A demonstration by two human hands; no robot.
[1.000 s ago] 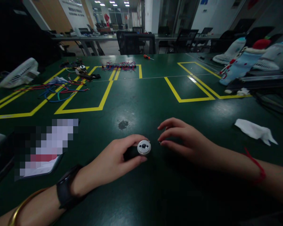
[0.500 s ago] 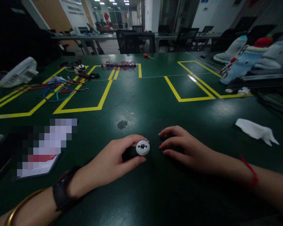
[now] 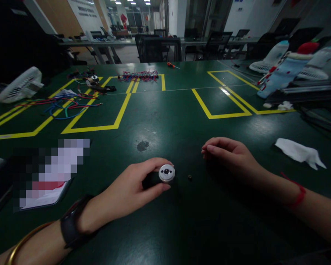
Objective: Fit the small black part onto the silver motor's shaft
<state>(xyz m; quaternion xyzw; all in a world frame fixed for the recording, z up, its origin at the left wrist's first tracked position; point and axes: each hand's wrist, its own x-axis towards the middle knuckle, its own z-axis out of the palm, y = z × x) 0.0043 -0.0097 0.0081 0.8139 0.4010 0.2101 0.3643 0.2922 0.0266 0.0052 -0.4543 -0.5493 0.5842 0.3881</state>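
Observation:
A round silver metal part [image 3: 167, 173] with small dark holes in its face stands on the dark green table [image 3: 165, 228]. My left hand [image 3: 143, 184] is wrapped round it, thumb on the near side and fingers on the far side. Just right of it lies a tiny dark ring-shaped piece [image 3: 189, 177], touched by neither hand. My right hand [image 3: 228, 152] hovers farther right, its thumb and fingers pressed together; whatever may be between the fingertips is too small to make out.
A blurred-out phone-like object [image 3: 52, 176] lies at the left. Behind it are coloured wires [image 3: 68, 106] and a white fan [image 3: 22, 86]. White tissue [image 3: 299, 152] lies at the right. Farther back are an orange screwdriver [image 3: 171, 65] and a blue plush item [image 3: 281, 75].
My right hand has moved right and slightly away from me, and its fingers have closed together. The tiny piece now shows on the table. My left hand holds still.

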